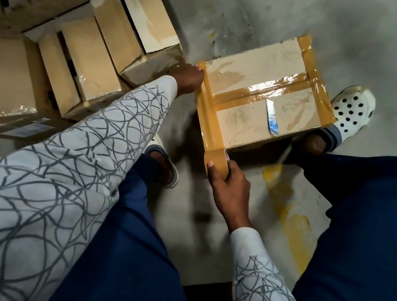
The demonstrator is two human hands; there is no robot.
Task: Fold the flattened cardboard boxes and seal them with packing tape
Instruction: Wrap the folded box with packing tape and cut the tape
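Sealing the cardboard box's (255, 64) nine-o'clock edge, the right hand (227, 190) is clutching the tape roll (216, 161), the left hand (189, 79) pinning the strip (210, 116), curl unclear; tearing seems next.

The box (260, 64) was matt cardboard, its brown tape (264, 89) glossy plastic; the floor (362, 33) looked rough concrete.

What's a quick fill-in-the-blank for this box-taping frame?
The right hand grips the tape roll above the concrete ____.
The left hand pins the strip at a ____ of the box.
Strips on the box top form the letter ____.
Missing: floor; corner; H.
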